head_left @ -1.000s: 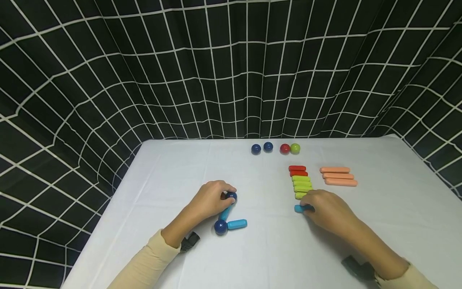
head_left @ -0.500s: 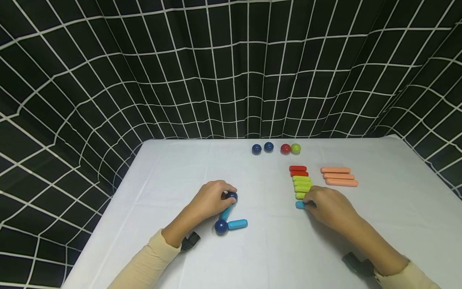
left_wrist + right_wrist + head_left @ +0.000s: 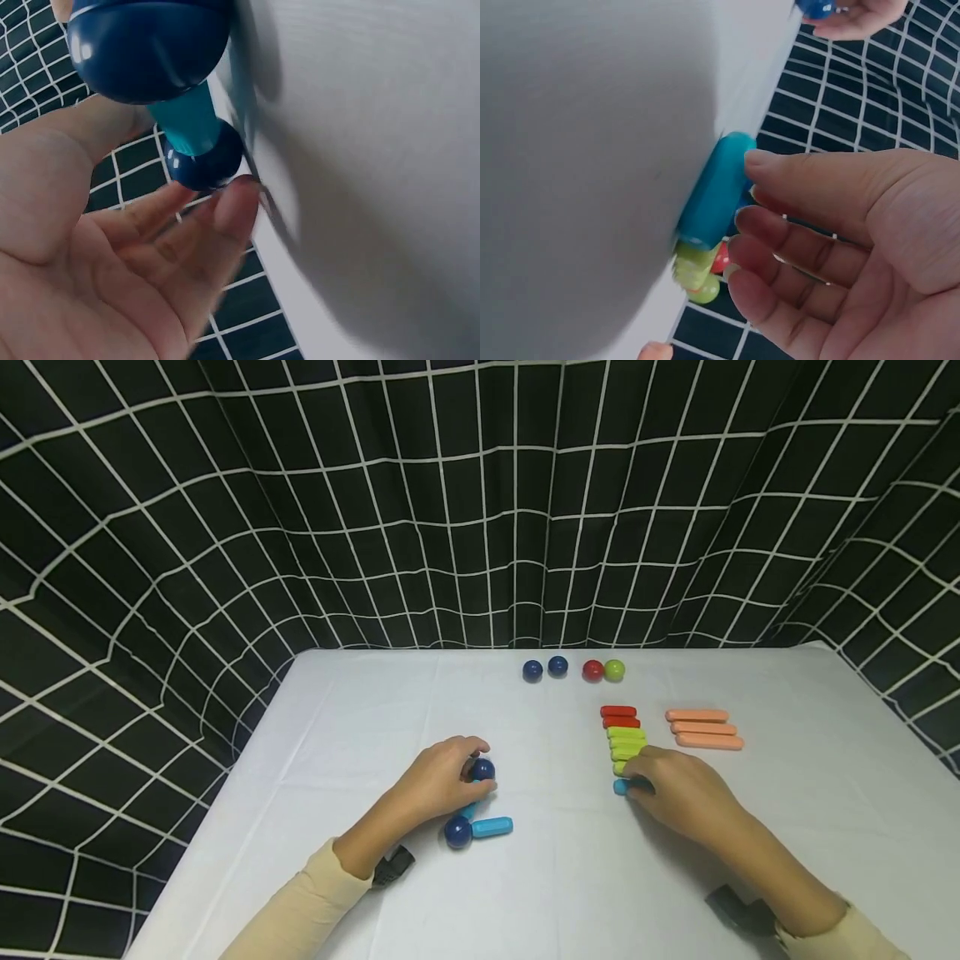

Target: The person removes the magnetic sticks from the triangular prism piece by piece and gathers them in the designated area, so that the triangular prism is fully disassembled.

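My left hand lies around the far navy ball, thumb and fingers spread apart beside it. That ball joins by a blue stick to a nearer navy ball, from which a second blue stick points right. My right hand hovers over a loose blue stick on the table. In the right wrist view its thumb tip is right at the stick's edge, and the other fingertips show just above it, loosely bent. Beyond that stick lie several yellow-green sticks, partly hidden by the hand.
Two red sticks continue the row, with three orange sticks to its right. At the back of the white table sit two navy balls, a red ball and a green ball. A dark grid curtain surrounds the table.
My left thumb and fingers have spread away from the far navy ball. The loose blue stick shifted slightly toward the yellow-green sticks, and my right hand slid a little left over it.
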